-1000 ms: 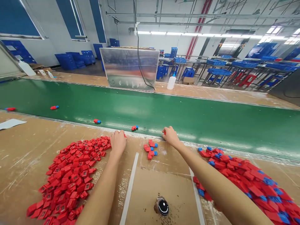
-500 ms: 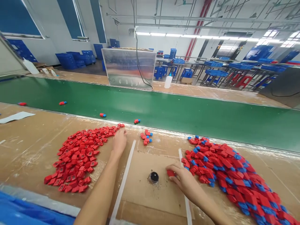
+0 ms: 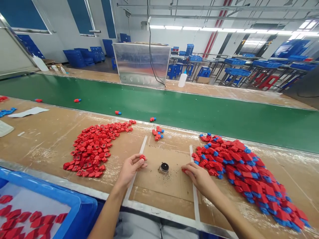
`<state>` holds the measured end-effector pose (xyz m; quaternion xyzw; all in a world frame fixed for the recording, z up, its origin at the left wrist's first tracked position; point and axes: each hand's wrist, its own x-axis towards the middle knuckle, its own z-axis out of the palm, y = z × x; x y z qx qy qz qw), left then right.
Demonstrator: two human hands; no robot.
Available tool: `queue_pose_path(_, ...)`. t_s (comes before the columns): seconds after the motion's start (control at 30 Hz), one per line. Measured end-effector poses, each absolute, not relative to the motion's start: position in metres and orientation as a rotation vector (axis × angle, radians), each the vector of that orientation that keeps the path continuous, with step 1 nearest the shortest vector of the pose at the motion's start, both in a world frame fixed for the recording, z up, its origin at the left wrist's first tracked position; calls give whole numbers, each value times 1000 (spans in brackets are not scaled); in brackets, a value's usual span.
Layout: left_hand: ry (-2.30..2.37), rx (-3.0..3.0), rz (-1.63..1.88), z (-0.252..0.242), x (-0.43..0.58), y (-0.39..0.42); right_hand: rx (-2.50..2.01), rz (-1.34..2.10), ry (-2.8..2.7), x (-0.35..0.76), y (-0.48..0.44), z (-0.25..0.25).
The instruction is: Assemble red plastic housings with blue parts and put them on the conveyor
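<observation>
My left hand (image 3: 129,168) is closed, pinching a small red plastic block (image 3: 142,157) between thumb and fingers, just left of a round black-topped fixture (image 3: 164,167). My right hand (image 3: 196,173) is closed on a red plastic piece (image 3: 183,170) right of the fixture; the fingers hide most of it. The fixture stands on a cardboard sheet (image 3: 171,189) between two white tape strips. Dark specks lie around its base. Left of my left hand spreads a pile of loose red blocks (image 3: 93,146). Beyond my right hand lies a larger heap of joined red-and-blue pieces (image 3: 239,166).
A green conveyor belt (image 3: 199,113) runs across the bench, carrying several red-and-blue pieces. A few more pieces (image 3: 157,133) lie near its edge. At lower left stands a blue crate (image 3: 84,202) holding red parts. Behind the belt are a metal panel (image 3: 142,64) and a white bottle (image 3: 182,79).
My left hand has drawn back from the far tip of the red pile towards the fixture, now with a block. My right hand keeps its piece beside the fixture. The view has tilted down.
</observation>
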<state>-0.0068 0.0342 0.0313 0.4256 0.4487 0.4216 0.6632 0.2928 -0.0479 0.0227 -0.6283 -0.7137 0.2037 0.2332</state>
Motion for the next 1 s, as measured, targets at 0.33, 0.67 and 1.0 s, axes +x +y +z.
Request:
queue_pose_path(0.33, 903, 1125, 792, 14, 17, -13, -1528, 906, -1717, 272, -41, 51)
queue_pose_path(0.67, 818, 1109, 748, 6, 20, -21, -1600, 446, -2051, 232, -39, 70)
queue_pose_path(1.0, 781, 1032, 723, 0, 16, -18, -1615, 377, -2205, 224, -34, 66)
